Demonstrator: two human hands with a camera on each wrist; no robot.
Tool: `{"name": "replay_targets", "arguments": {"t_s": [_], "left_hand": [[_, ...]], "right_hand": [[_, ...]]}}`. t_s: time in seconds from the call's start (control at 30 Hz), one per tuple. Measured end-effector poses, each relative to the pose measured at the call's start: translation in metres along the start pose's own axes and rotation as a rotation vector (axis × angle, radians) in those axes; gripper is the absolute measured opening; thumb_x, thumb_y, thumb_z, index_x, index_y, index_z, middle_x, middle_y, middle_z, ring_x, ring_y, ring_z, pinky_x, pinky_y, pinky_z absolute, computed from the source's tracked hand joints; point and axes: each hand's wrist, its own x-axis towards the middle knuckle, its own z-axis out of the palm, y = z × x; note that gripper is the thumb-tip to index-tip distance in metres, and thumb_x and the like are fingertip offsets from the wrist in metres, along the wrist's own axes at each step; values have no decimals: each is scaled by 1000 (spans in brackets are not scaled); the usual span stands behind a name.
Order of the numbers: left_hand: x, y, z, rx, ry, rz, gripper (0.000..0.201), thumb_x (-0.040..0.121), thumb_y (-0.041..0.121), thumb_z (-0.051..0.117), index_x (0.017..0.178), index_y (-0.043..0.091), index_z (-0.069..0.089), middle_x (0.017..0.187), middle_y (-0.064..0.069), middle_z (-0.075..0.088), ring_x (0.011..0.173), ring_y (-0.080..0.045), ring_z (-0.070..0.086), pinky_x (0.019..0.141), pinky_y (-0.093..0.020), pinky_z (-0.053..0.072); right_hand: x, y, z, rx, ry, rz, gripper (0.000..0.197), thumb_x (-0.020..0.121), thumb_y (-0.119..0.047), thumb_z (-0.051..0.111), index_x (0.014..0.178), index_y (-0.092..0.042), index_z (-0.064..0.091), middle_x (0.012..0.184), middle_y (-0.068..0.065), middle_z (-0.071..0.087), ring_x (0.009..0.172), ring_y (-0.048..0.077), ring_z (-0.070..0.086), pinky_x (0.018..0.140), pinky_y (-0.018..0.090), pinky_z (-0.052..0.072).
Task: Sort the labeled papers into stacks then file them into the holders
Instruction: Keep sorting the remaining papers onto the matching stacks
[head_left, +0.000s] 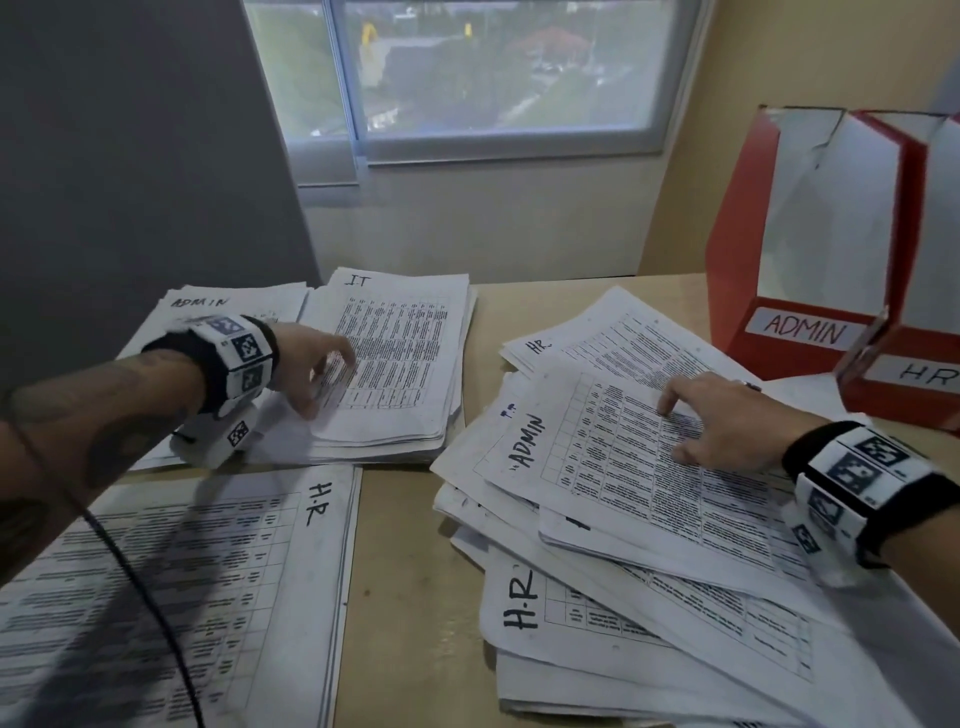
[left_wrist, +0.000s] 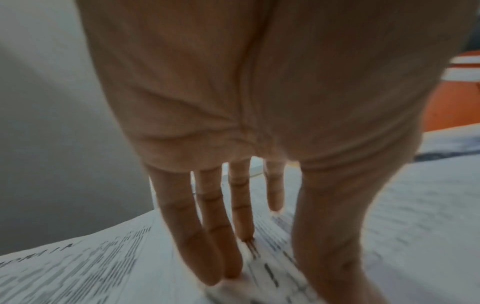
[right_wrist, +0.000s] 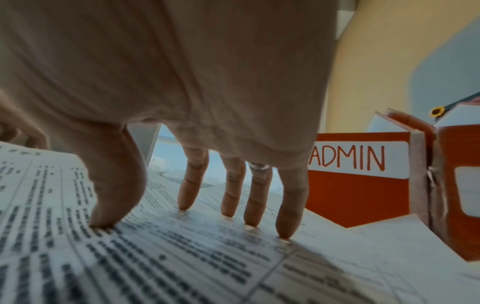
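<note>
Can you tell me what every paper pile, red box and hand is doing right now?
IT stack: sorted, neat, left hand on it.
ADMIN stack: sorted, behind the left wrist.
H.R stack: sorted, flat, untouched.
Mixed pile: unsorted, fanned out, ADMIN sheet on top.
ADMIN holder: upright; no papers seen inside.
H.R holder: upright, partly out of frame.
Left hand: fingers straight, touching the IT stack.
Right hand: fingertips pressing the ADMIN sheet.

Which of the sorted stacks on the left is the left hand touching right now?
The IT stack, far middle of the desk. The left hand rests its fingers on its top sheet; the ADMIN stack lies behind the wrist, the H.R stack nearer, both untouched.
</note>
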Motion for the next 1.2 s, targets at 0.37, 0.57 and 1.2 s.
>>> {"name": "replay_targets", "arguments": {"t_s": [0.37, 0.57, 1.2], "left_hand": [[-4, -15, 4, 46, 7, 45, 110, 74, 54, 87, 161, 44, 22, 144, -4, 54, 127, -24, 57, 111, -45, 46], [8, -20, 8, -132, 184, -221, 88, 75, 59, 85, 138, 8, 51, 116, -9, 72, 103, -26, 67, 91, -39, 55], [-1, -25, 15, -403, 237, -243, 73, 63, 26, 100, 127, 25, 67, 88, 1, 68, 83, -21, 65, 78, -35, 55]], "right_hand": [[0, 0, 0, 26, 1, 6, 48, 80, -42, 86, 113, -42, 50, 127, -3, 46, 121, 27, 49, 104, 46, 46], [-1, -1, 0, 22, 3, 7, 48, 82, -41, 86, 115, -41, 51, 126, -3, 46, 121, 26, 47, 104, 43, 43], [-1, -1, 2, 27, 7, 3, 47, 84, -40, 84, 116, -40, 50, 127, -4, 42, 124, 26, 45, 106, 44, 41]]}}
